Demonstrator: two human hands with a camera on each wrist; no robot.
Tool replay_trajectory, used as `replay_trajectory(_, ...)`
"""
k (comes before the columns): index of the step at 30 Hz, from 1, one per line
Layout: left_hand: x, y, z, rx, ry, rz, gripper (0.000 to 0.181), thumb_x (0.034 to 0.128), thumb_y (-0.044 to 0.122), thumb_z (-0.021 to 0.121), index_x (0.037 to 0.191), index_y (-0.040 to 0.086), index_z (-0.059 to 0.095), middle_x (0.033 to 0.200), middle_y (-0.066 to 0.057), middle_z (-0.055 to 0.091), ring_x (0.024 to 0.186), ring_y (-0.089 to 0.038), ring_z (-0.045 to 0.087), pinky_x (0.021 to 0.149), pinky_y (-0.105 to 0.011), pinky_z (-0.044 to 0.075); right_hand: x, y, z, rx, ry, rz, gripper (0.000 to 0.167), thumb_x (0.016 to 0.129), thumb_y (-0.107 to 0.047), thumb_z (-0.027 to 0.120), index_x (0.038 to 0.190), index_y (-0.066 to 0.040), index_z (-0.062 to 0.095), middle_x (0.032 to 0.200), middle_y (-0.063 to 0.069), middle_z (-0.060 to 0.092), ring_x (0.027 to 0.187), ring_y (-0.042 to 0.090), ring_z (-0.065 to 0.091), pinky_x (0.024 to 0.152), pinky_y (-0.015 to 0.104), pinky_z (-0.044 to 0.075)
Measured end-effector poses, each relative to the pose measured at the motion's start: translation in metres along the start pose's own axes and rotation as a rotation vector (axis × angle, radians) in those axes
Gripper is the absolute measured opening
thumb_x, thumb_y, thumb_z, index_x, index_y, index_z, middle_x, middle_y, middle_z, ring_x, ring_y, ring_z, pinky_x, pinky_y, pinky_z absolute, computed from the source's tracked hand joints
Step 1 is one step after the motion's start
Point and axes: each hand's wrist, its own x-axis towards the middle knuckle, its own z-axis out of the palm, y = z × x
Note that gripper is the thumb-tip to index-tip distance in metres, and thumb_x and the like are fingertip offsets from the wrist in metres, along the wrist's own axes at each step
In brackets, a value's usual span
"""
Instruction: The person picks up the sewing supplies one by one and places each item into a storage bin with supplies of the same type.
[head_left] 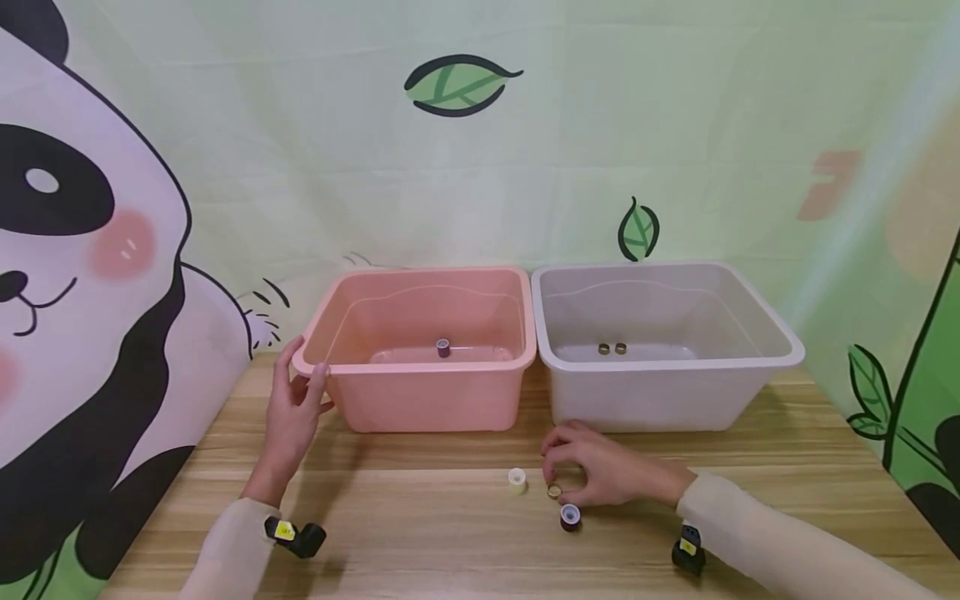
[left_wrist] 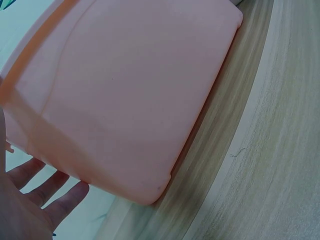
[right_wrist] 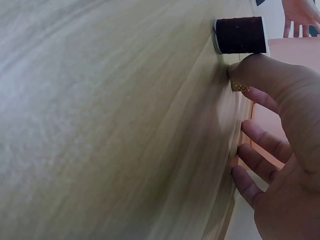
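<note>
My left hand (head_left: 292,417) grips the front left corner of the pink bin (head_left: 427,400), with the thumb by the rim and several fingers (left_wrist: 67,202) along its outer wall. A dark thread spool (head_left: 443,349) sits inside that bin. My right hand (head_left: 603,468) pinches a gold ring-shaped thimble (head_left: 554,491) between thumb and index finger at the tabletop. Its dimpled side (right_wrist: 240,87) shows in the right wrist view, while the other fingers are spread. Close by stand a dark spool of thread (head_left: 571,518) and a pale cream spool (head_left: 517,481).
To the right of the pink bin stands a light grey bin (head_left: 637,400) holding two gold thimbles (head_left: 603,349). Both bins are on a wooden table (head_left: 420,533), before a printed cloth backdrop (head_left: 337,125) with a panda.
</note>
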Motion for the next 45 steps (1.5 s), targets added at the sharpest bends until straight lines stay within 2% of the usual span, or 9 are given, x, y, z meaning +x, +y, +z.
replay_trajectory(10, 0.0, 0.001, 0.001, 0.005, -0.001, -0.001, 0.065, 0.1078, 0.038, 0.052, 0.163, 0.04, 0.017, 0.165, -0.006, 0.034, 0.14, -0.036, 0.047, 0.091, -0.039, 0.057, -0.001, -0.001, -0.001, 0.01, -0.005, 0.009, 0.021, 0.08, -0.018, 0.084, 0.093, -0.025, 0.07, 0.124, 0.004, 0.061, 0.119, 0.023, 0.05, 0.104, 0.047, 0.043)
replay_trajectory(33, 0.0, 0.001, 0.001, 0.004, -0.006, 0.006, 0.066, 0.1067, 0.043, 0.052, 0.162, 0.039, 0.017, 0.164, -0.008, 0.034, 0.139, -0.036, 0.047, 0.088, -0.03, 0.058, -0.004, -0.002, -0.009, 0.034, 0.01, 0.008, 0.024, 0.078, -0.014, 0.081, 0.094, -0.025, 0.068, 0.126, 0.004, 0.063, 0.123, 0.024, 0.053, 0.11, 0.048, 0.041)
replay_trajectory(40, 0.0, 0.001, 0.001, 0.011, -0.005, -0.002, 0.065, 0.1072, 0.041, 0.052, 0.162, 0.039, 0.017, 0.164, -0.008, 0.034, 0.139, -0.036, 0.047, 0.09, -0.036, 0.058, -0.005, -0.004, -0.013, 0.036, 0.007, 0.016, 0.024, 0.079, -0.014, 0.081, 0.096, -0.025, 0.068, 0.127, 0.004, 0.063, 0.123, 0.023, 0.053, 0.11, 0.048, 0.043)
replay_trajectory(45, 0.0, 0.0, 0.0, 0.006, -0.005, 0.007, 0.066, 0.1068, 0.042, 0.052, 0.162, 0.038, 0.017, 0.164, -0.009, 0.034, 0.139, -0.037, 0.047, 0.089, -0.035, 0.058, -0.005, -0.004, -0.015, 0.039, 0.01, 0.016, 0.025, 0.079, -0.014, 0.081, 0.097, -0.025, 0.068, 0.127, 0.004, 0.063, 0.122, 0.022, 0.054, 0.109, 0.048, 0.043)
